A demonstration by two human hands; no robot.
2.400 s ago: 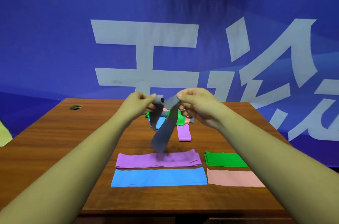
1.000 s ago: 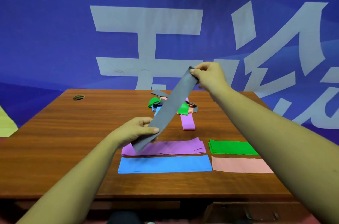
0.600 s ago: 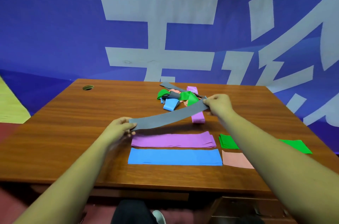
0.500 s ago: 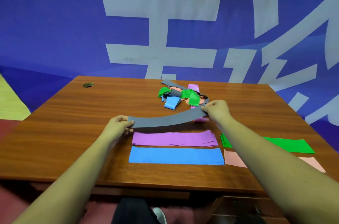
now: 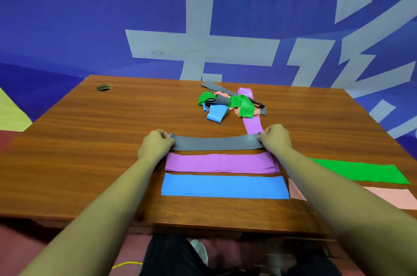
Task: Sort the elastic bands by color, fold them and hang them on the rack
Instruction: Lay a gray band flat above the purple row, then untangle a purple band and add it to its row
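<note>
A grey elastic band (image 5: pixel 216 143) lies stretched flat on the wooden table (image 5: pixel 79 140), just beyond a flat purple band stack (image 5: pixel 220 163). My left hand (image 5: pixel 155 146) pinches its left end and my right hand (image 5: pixel 275 139) pinches its right end. Nearer me lies a flat blue band (image 5: pixel 224 186). On the right are a flat green band (image 5: pixel 358 171) and a pink band (image 5: pixel 392 197), partly hidden by my right arm. A tangled pile of mixed bands (image 5: pixel 230 103) sits farther back. No rack is in view.
A single purple band (image 5: pixel 252 123) runs from the pile toward my right hand. A round cable hole (image 5: pixel 104 87) is in the table's far left corner. A blue banner (image 5: pixel 90 16) hangs behind the table. My legs show below the near edge.
The grey band was pulled from the pile, held up slanted between both hands, then lowered and stretched flat onto the table beyond the purple stack. My view tilted downward.
</note>
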